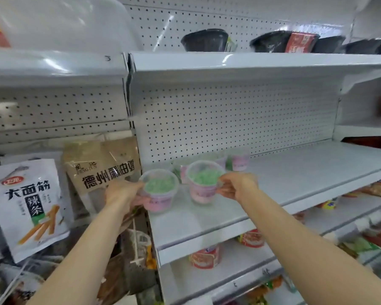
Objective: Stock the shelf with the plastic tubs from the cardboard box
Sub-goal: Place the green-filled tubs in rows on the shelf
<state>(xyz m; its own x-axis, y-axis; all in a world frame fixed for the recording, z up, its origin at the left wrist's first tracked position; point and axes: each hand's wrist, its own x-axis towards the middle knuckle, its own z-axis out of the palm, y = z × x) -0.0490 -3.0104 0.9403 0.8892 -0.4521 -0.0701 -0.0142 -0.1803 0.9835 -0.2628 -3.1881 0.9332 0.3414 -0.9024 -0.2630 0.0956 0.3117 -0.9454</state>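
Each hand holds a clear plastic tub with a pink label and green contents over the white middle shelf [273, 186]. My left hand [121, 194] grips one tub [160, 190] by its left side, at the shelf's left end. My right hand [235, 186] pinches the rim of the other tub [204, 183], which sits on or just above the shelf. Behind them, more of the same tubs [239, 159] stand near the pegboard back. The cardboard box is not in view.
Snack bags [29, 205] and a brown bag [103, 164] hang in the bay to the left. Black bowls [205, 39] line the shelf above. Red-labelled cups [205, 257] stand on the shelf below. The middle shelf stretches bare to the right.
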